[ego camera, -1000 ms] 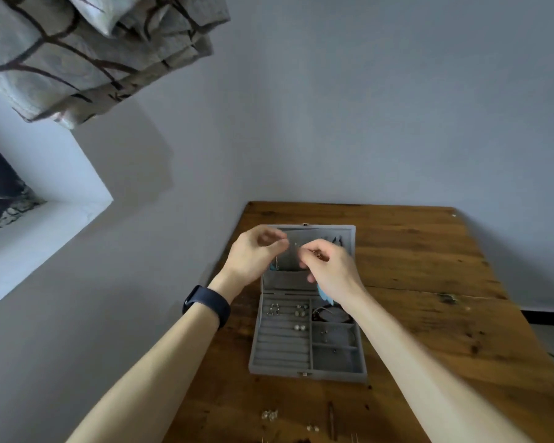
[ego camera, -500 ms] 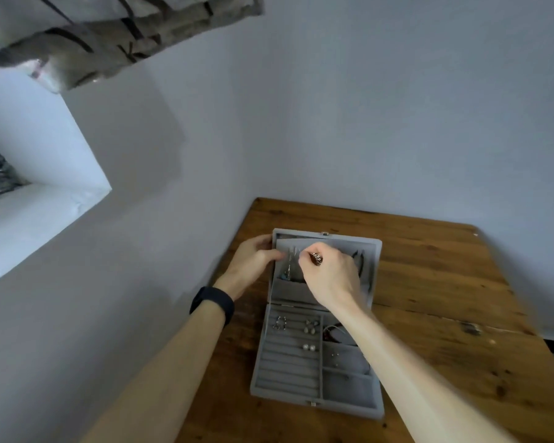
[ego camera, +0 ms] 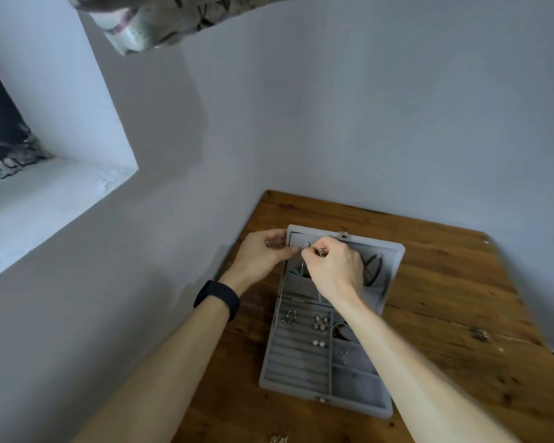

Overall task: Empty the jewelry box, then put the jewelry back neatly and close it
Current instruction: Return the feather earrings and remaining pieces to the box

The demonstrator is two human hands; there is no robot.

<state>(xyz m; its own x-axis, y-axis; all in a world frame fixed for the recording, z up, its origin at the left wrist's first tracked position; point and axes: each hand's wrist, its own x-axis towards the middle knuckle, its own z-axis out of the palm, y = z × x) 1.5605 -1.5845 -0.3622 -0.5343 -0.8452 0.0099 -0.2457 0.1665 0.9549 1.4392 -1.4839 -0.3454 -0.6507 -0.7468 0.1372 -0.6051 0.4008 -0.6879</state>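
An open grey velvet jewelry box (ego camera: 296, 372) lies on the wooden table (ego camera: 445, 298), its lid (ego camera: 392, 270) tipped back toward the wall. My left hand (ego camera: 263, 255) and my right hand (ego camera: 333, 266) meet at the lid's top left, both pinching a thin necklace (ego camera: 301, 263) with a blue pendant that hangs inside the lid. Dark cords (ego camera: 373, 266) hang at the lid's right. In the tray's slotted rows sit a ring (ego camera: 290, 316) and several pearl earrings (ego camera: 320, 322); small studs lie in the right compartments.
The table stands against a pale wall at the back and left. A few small jewelry pieces (ego camera: 279, 439) lie on the table near the bottom edge of view. A window recess (ego camera: 45, 187) is at the left, and patterned fabric (ego camera: 160, 17) hangs overhead.
The view has tilted and drawn closer to the box. Both hands have gone from above the lid down to its top left corner, still pinching the necklace.
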